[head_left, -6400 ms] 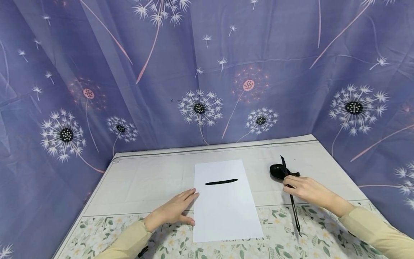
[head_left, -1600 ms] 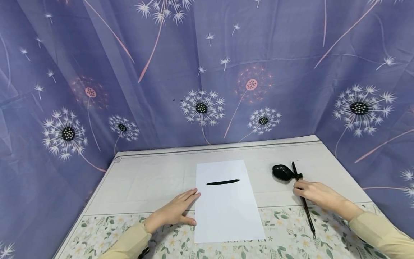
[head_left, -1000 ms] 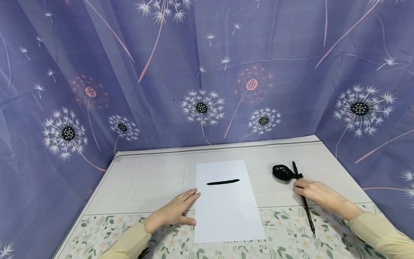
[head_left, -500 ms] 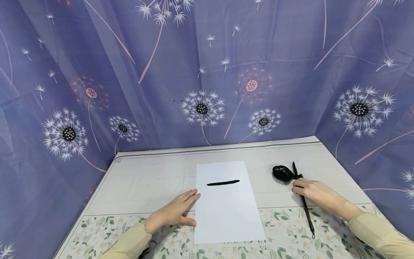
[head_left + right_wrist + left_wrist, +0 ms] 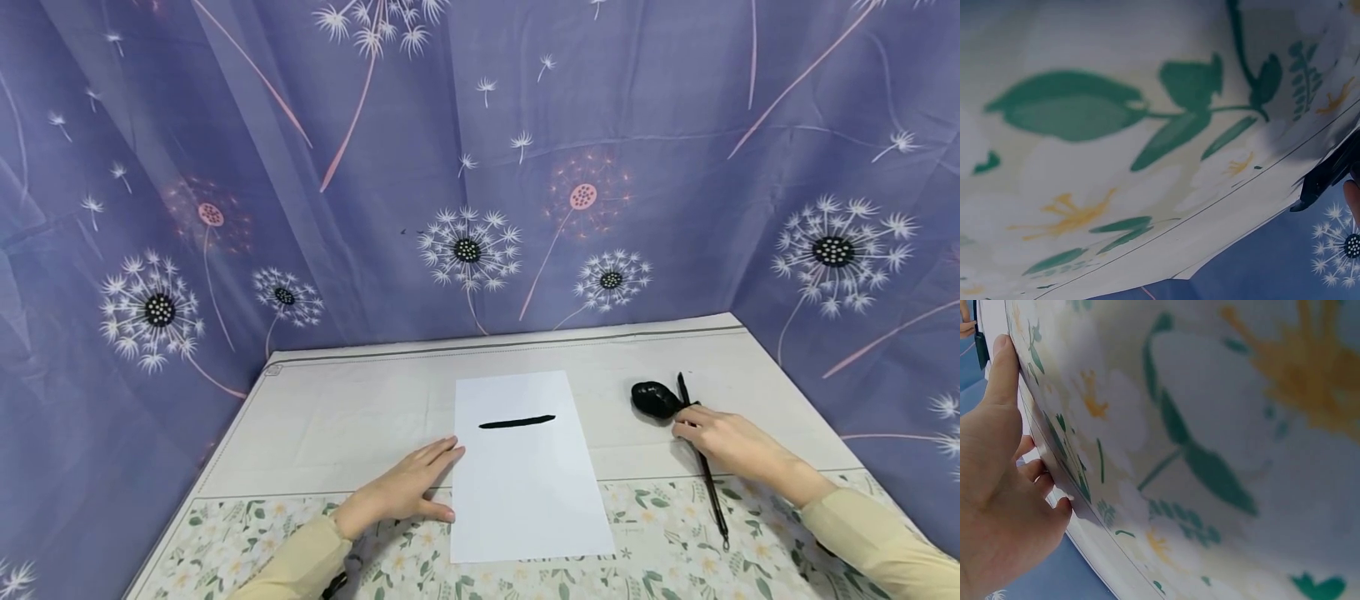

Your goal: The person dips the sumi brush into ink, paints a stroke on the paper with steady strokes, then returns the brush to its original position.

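Observation:
A slim black brush (image 5: 713,496) lies slantwise at the right in the head view, its upper end beside a glossy black rounded object (image 5: 655,400) with a short stem. My right hand (image 5: 731,442) curls its fingers over the brush's upper part and touches the stem; the exact grip is hidden. In the right wrist view, a black piece (image 5: 1329,172) and a bit of fingertip (image 5: 1352,199) show at the right edge. My left hand (image 5: 401,487), fingers outstretched, rests at the left edge of the white paper (image 5: 532,492), which bears one black stroke (image 5: 517,422).
A white and floral cloth (image 5: 360,417) covers the table under everything. Purple dandelion-print curtains (image 5: 360,275) hang behind it and at both sides. Part of a small black object (image 5: 333,586) shows beside the left sleeve.
Since the first frame, my right hand and the brush have shifted right. In the last half second that hand edged slightly up and left, covering the stem. My left hand stays put.

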Available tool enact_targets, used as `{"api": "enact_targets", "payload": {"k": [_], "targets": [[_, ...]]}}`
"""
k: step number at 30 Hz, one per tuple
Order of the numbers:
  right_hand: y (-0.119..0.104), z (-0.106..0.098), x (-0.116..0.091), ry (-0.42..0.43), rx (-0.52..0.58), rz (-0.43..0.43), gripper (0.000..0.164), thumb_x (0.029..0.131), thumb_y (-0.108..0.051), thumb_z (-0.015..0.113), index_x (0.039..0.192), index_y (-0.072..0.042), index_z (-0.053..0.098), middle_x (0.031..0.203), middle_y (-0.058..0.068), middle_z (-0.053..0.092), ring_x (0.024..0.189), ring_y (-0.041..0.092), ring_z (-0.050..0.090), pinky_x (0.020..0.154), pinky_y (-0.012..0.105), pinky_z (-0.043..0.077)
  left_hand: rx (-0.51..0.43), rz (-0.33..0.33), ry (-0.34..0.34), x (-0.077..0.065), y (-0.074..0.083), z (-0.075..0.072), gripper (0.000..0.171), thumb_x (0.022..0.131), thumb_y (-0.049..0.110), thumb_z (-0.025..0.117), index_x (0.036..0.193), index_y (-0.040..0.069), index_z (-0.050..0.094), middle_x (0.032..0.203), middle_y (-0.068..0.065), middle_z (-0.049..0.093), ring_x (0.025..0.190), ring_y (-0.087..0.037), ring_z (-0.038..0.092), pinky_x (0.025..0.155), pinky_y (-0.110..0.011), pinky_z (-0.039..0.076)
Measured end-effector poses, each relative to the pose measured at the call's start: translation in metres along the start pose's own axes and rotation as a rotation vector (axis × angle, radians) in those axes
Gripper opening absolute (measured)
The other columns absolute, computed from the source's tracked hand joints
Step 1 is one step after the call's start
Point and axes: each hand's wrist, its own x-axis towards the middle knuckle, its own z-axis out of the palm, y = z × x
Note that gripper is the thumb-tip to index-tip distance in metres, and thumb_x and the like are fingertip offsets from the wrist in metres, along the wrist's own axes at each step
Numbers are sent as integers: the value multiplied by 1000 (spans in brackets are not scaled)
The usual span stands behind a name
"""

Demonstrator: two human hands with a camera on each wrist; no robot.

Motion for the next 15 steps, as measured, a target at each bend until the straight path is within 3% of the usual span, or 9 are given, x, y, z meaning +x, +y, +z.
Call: {"api": "enact_targets", "payload": {"k": [5,15], "targets": [[1,0,1,18,42,61,57,108,-29,17,104,-11,70,95,2,64,82,17,63,60,29,55,-6,-1,-3,0,1,-1,97,82,54,67,154,7,23,161,-18,17,148,-37,19,117,-57,25],[1,0,10,22,47,90,63,106,-37,14,108,-7,69,98,7,65,86,22,65,64,35,57,-29,-26,-30,2,4,-7,100,80,55,70,153,5,23,161,-18,17,148,-37,19,118,-56,24]]}}
